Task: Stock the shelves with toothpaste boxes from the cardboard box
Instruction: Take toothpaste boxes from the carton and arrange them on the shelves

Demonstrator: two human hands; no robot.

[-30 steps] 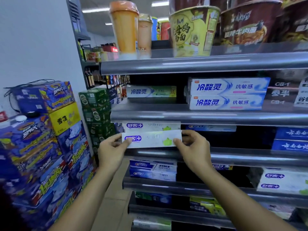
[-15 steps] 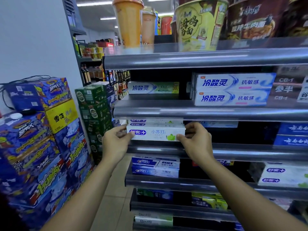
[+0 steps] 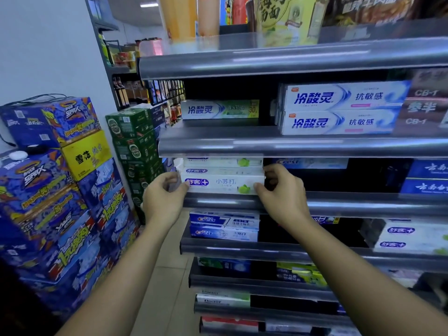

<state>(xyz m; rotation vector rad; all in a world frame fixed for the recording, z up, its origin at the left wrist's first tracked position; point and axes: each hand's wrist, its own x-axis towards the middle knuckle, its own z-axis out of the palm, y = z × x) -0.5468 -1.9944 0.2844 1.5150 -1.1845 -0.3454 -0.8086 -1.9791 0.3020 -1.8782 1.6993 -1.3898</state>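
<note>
A white toothpaste box (image 3: 221,184) with a purple logo and a green lime print lies lengthwise on the middle shelf (image 3: 351,205), at its left end. My left hand (image 3: 163,197) holds its left end and my right hand (image 3: 282,190) holds its right end, fingers curled round the corners. Two more white boxes of the same kind (image 3: 223,167) sit stacked just above and behind it. The cardboard box is out of sight.
Other toothpaste boxes fill the shelf above (image 3: 339,110) and the shelf below (image 3: 224,226). Cup noodles (image 3: 286,18) stand on the top shelf. Stacked blue drink cartons (image 3: 55,190) and green cartons (image 3: 135,141) crowd the floor at the left.
Both hands have carried the white box up and inward onto the middle shelf, where it now lies flat under the stacked ones. The view has come closer to the shelves.
</note>
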